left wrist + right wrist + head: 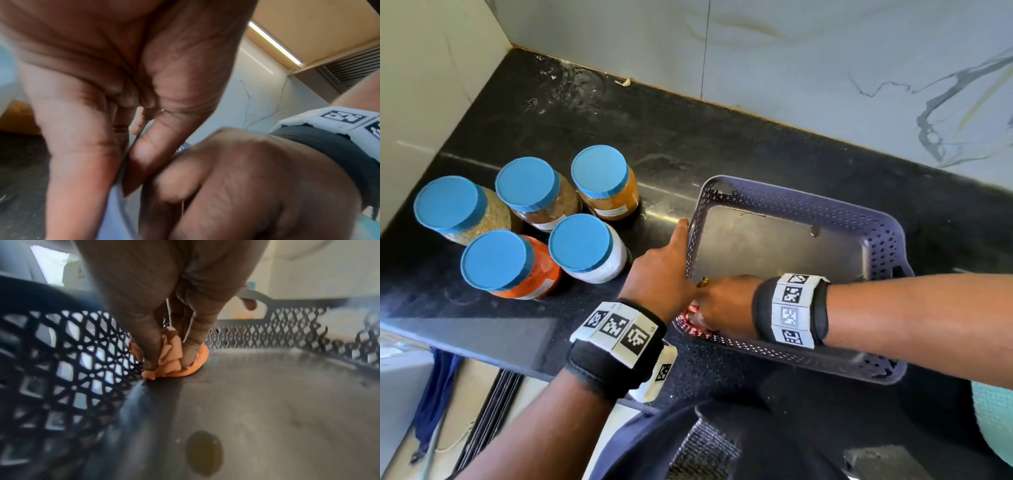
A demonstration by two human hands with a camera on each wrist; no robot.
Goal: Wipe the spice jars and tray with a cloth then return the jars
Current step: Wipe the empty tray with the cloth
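Right hand (717,305) clenches the bunched orange cloth (172,360) in the lavender perforated plastic tray's (883,240) near-left corner; unwiped floor runs right. Left hand (661,270) grips its rim.

Bare forearms, a black fabric band round each wrist, left wrist band (616,346) and right wrist band (791,311) each carrying a row of white square tiles printed with black pixel-pattern markers, dark navy garment (654,445) on the torso
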